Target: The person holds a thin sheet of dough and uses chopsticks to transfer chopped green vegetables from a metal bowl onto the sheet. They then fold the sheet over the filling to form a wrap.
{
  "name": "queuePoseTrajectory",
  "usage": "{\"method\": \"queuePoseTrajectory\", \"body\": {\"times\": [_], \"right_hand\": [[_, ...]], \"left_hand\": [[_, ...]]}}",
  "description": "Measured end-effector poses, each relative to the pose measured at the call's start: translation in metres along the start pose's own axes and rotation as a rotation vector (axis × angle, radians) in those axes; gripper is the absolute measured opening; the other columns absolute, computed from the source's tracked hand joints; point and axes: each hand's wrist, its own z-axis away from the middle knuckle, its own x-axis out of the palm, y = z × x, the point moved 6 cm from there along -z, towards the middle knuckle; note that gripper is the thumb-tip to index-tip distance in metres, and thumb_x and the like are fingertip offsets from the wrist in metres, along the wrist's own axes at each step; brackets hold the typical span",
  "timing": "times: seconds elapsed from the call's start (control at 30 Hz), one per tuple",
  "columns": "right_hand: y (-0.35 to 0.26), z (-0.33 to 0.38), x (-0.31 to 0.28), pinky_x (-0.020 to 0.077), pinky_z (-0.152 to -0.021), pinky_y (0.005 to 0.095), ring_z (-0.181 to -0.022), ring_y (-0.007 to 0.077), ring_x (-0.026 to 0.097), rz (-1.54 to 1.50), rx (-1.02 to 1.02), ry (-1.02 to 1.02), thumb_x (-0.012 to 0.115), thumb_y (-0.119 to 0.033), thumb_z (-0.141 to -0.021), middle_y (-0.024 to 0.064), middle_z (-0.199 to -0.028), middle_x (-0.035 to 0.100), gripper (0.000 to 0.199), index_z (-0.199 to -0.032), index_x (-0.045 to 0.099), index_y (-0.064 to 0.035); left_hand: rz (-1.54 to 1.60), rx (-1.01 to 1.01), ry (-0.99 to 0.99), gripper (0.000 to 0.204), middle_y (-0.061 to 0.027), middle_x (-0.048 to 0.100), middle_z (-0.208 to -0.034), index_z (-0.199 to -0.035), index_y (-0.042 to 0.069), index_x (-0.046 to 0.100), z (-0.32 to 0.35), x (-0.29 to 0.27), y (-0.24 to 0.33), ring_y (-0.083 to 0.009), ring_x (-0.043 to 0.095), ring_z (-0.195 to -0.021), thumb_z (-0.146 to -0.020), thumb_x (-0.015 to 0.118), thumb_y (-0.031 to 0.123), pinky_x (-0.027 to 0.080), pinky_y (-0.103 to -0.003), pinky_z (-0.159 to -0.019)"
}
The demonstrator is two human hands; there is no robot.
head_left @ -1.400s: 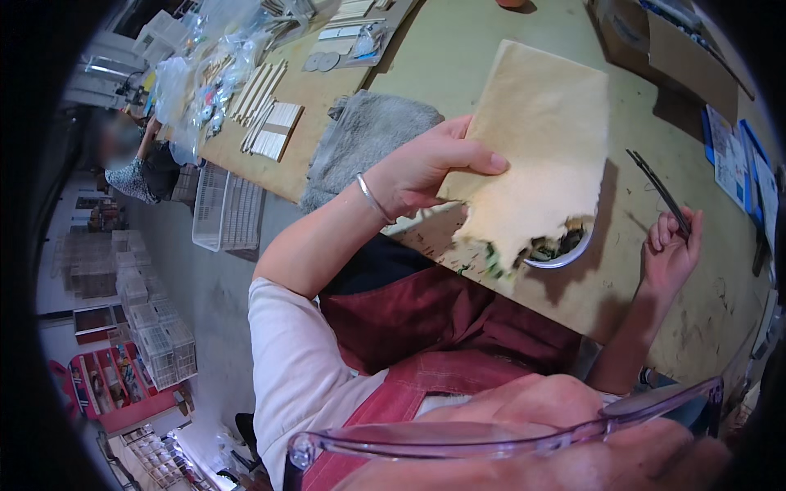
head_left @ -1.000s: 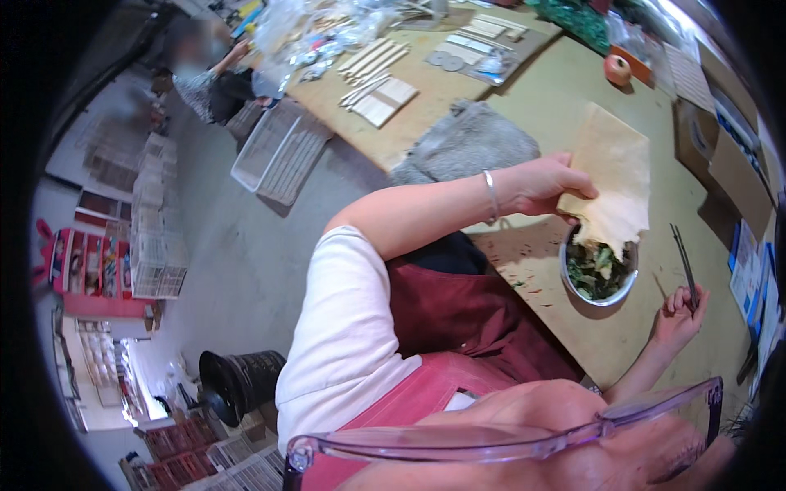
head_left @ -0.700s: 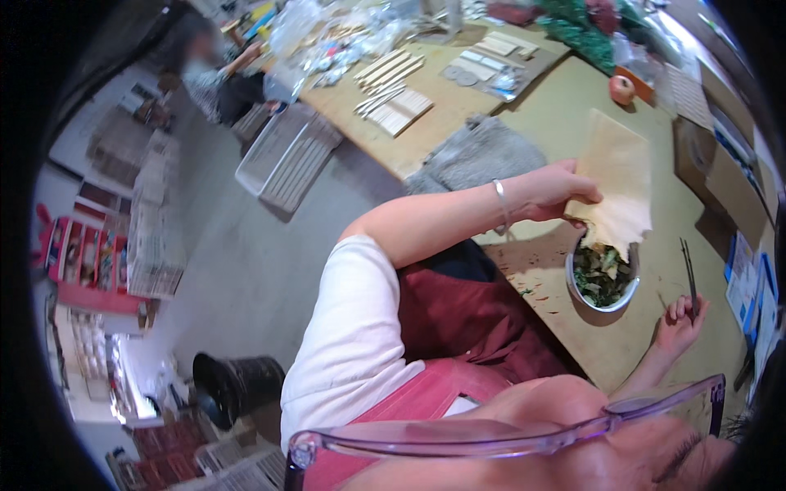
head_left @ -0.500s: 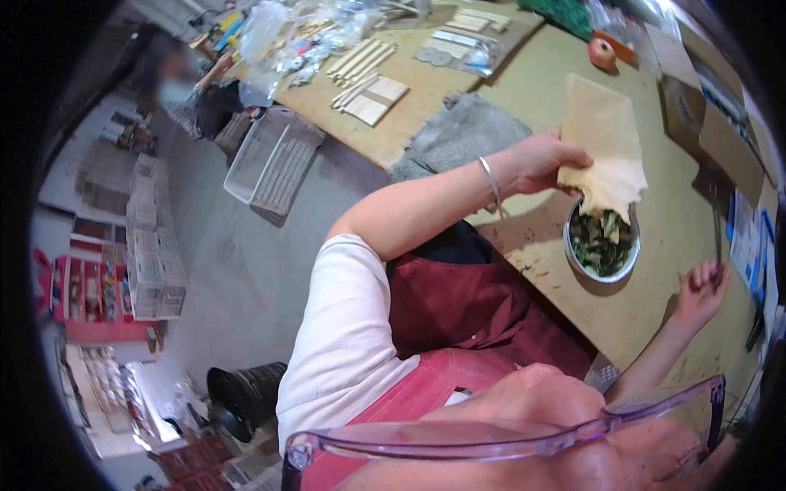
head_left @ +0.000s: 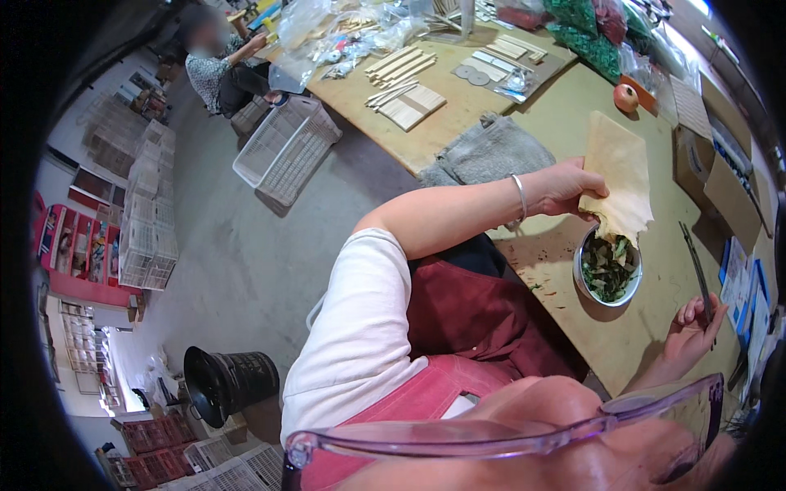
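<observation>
Here, left hand (head_left: 571,188) pinching tan sheet (head_left: 620,176), bowl (head_left: 607,304) beneath, right hand (head_left: 692,333) grasping chopsticks (head_left: 696,260)

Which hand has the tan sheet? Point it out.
The left hand, with the silver bangle on its wrist: it grips the ragged-edged tan sheet. The right hand holds thin dark sticks instead.

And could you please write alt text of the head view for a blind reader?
A person's left hand holds a tan, ragged-edged sheet over a bowl of green leaves on a worktable. The right hand holds thin dark sticks; a grey cloth lies nearby.
</observation>
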Motion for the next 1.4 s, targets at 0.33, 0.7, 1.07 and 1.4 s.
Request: {"method": "queuePoseTrajectory", "body": {"times": [0.33,0.7,1.07,1.4], "right_hand": [[-0.043,-0.020,0.080,0.0356,-0.057,0.0254,-0.065,0.0130,0.044,0.124,-0.168,0.040,0.049,-0.039,-0.100,0.0036,-0.078,0.054,0.043,-0.113,0.063,-0.0004],[-0.128,-0.020,0.085,0.0467,-0.068,0.0273,-0.070,0.0156,0.056,0.505,-0.554,0.216,0.048,-0.037,-0.100,0.0075,-0.080,0.060,0.042,-0.108,0.063,0.0003],[-0.033,0.044,-0.006,0.0398,-0.062,0.0256,-0.068,0.0128,0.050,0.282,-0.166,0.363,0.049,-0.045,-0.099,0.0037,-0.078,0.057,0.048,-0.110,0.061,-0.0001],[-0.043,0.052,0.017,0.0395,-0.062,0.0260,-0.067,0.0132,0.050,0.292,-0.213,0.373,0.051,-0.046,-0.098,0.0041,-0.077,0.057,0.048,-0.111,0.061,-0.0001]], "left_hand": [[-0.080,-0.043,0.028,0.017,-0.0053,0.066,-0.091,-0.098,0.006,0.063,-0.005,-0.006,-0.005,-0.0166,0.064,-0.081,-0.084,0.066,0.014,0.053,-0.031,-0.061],[-0.111,-0.071,0.050,0.022,-0.0044,0.067,-0.093,-0.105,0.007,0.060,-0.013,0.000,-0.009,-0.0159,0.065,-0.082,-0.084,0.066,0.011,0.052,-0.031,-0.059],[0.037,-0.019,-0.016,0.035,-0.0086,0.061,-0.100,-0.114,0.009,0.050,-0.011,-0.001,-0.006,-0.0216,0.063,-0.086,-0.082,0.063,0.004,0.055,-0.038,-0.059],[0.052,-0.004,-0.015,0.036,-0.0090,0.061,-0.100,-0.116,0.008,0.050,-0.010,0.002,-0.004,-0.0222,0.063,-0.085,-0.082,0.061,0.003,0.054,-0.038,-0.058]]}}
